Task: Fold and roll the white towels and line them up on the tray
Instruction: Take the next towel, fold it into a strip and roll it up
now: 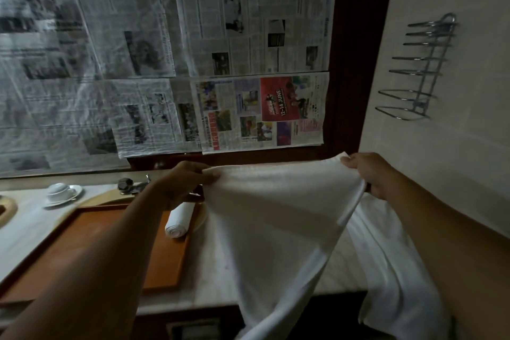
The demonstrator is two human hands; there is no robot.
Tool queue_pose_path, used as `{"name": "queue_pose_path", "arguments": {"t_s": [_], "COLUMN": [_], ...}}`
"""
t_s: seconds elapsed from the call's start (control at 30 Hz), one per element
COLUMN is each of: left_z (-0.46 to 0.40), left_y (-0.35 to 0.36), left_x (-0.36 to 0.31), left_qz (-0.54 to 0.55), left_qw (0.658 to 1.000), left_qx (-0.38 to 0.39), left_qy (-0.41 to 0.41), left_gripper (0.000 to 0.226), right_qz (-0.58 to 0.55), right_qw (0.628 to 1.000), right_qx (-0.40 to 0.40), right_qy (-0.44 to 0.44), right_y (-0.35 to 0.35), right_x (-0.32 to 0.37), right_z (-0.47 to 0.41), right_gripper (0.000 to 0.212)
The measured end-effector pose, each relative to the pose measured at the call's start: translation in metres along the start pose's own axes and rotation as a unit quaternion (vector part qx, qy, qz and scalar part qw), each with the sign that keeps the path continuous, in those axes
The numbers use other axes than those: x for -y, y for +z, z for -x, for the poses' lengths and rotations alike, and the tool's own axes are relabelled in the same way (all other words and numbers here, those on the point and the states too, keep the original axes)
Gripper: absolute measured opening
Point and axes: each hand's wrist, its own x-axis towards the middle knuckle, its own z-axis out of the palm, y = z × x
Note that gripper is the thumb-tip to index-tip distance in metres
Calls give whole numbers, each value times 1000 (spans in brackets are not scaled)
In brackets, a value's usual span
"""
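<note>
"Where's the towel now?"

"Up in the air, over the counter (215,279). The left hand (182,182) pinches one top corner of the white towel (270,229), the right hand (369,174) has its fingers curled round the other, and the top edge runs taut between them, left to right. The rest hangs down past the counter's front edge."

"So which way does it fold?"

"I'd guess corner to corner, one hand carried across to the other, since the long edge lies straight between both grips. The left hand is nearer the wooden tray (154,262), which sits to the left of the cloth."

"Anything on the tray yet?"

"One rolled towel (179,219) at its far right end (lying partly on a pale plate, I think). The towel's lower corners are out of sight below, and there seems to be more white cloth under the right forearm; whether it's the same towel I can't tell."
</note>
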Motion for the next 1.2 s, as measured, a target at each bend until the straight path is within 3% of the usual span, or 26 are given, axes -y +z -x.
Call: {"name": "queue_pose_path", "arguments": {"t_s": [0.27,0.5,0.67,0.87,0.93,1.07,1.2], "left_z": [1,-1,-6,-32,-42,-71,-120], "left_y": [20,25,22,24,27,42,54], "left_x": [-3,8,12,14,17,32,53], "left_qz": [9,-19,-95,-226,-201,-14,101], "left_qw": [1000,999,994,965,969,985,968], "left_qx": [-16,-30,-46,-119,-140,-163,-222], "left_qy": [14,15,30,53,10,-56,-66], "left_gripper": [24,17,10,13,15,16,11], "right_qz": [27,64,102,128,116,49,-13], "right_qw": [999,998,993,987,988,991,991], "right_qx": [-9,-4,-13,-84,-98,-123,-121], "right_qy": [-15,-27,-51,-49,-36,18,53], "right_y": [-17,-20,-15,12,25,52,73], "right_x": [-28,-38,-42,-42,-41,-44,-52], "right_z": [14,23,19,-6,-18,-56,-106], "right_gripper": [22,14,17,20,24,11,18]}}
